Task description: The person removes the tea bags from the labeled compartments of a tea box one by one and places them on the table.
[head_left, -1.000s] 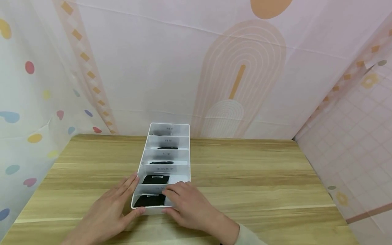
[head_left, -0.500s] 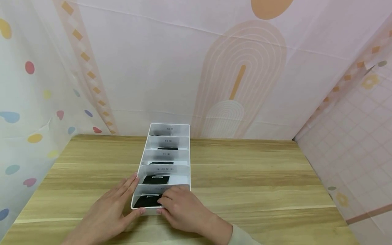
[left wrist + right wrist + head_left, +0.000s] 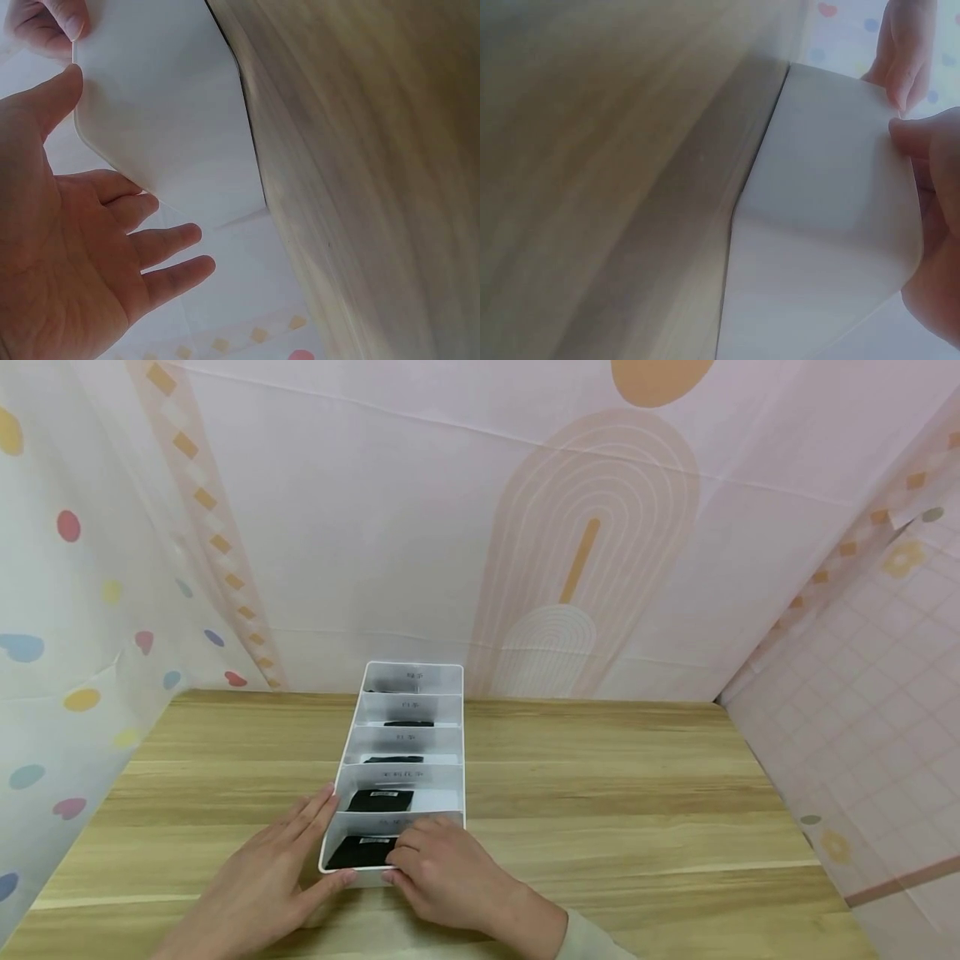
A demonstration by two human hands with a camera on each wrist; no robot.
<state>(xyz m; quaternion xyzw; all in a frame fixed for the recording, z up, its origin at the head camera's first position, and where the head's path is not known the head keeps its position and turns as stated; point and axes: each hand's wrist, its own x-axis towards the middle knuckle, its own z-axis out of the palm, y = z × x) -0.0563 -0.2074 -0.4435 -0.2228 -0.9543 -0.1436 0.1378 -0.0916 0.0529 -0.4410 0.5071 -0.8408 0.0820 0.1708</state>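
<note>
A long white box with dividers (image 3: pixel 462 752) stands on the table in the head view, its compartments in a row running away from me. Flat black packets lie inside; the nearest black packet (image 3: pixel 360 852) and the black packet behind it (image 3: pixel 381 800) carry small white labels. My left hand (image 3: pixel 266 864) lies at the box's near left corner, fingers fairly straight along the side and thumb at the front rim. My right hand (image 3: pixel 450 868) pinches the front wall, thumb outside and curled fingers inside the nearest compartment, hiding its right part. Both wrist views show the box's smooth outer walls.
The wooden table (image 3: pixel 615 827) extends to both sides of the box. A patterned cloth backdrop (image 3: pixel 337 527) rises behind the table, close to the box's far end, with more cloth at left and right. Printed labels mark the compartment dividers.
My right hand has shifted slightly left along the front wall and its fingers have dipped into the nearest compartment, over the packet's right edge. My left hand and the box stay in place.
</note>
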